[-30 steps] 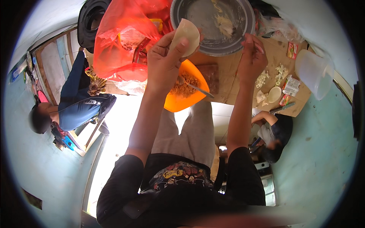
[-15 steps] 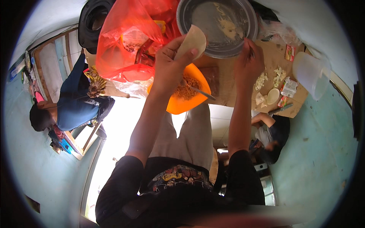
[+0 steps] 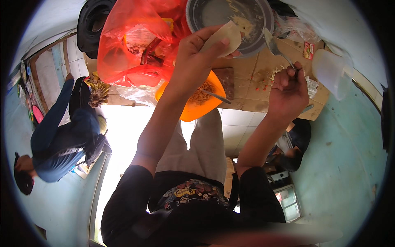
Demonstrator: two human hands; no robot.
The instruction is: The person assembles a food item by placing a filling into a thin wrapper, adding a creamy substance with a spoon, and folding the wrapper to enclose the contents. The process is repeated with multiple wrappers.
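My left hand (image 3: pixel 193 55) is closed on a thin, pale round dough wrapper (image 3: pixel 226 40), held up in front of the grey basin (image 3: pixel 196 22). A smear of pale batter (image 3: pixel 243 25) clings to the basin's inside. My right hand (image 3: pixel 289 92) grips the handle of a metal spoon (image 3: pixel 271 44), its head pointing up beside the basin's right rim. Below my left hand stands an orange bowl (image 3: pixel 190 114) with a reddish-brown shredded filling (image 3: pixel 202 95). Another spoon (image 3: pixel 218 97) rests in that bowl, and my left forearm hides part of it.
Cardboard (image 3: pixel 251 92) covers the table. A red plastic bag (image 3: pixel 119 49) lies left of the basin, a translucent container (image 3: pixel 331 74) at the right. A black round-holed object (image 3: pixel 95 29) stands far left. One person (image 3: pixel 68 144) is at the left, another (image 3: pixel 300 140) at the right.
My right hand has moved right and toward me, taking the spoon out of the basin. My left hand has shifted slightly right with the wrapper. The person at the left has moved.
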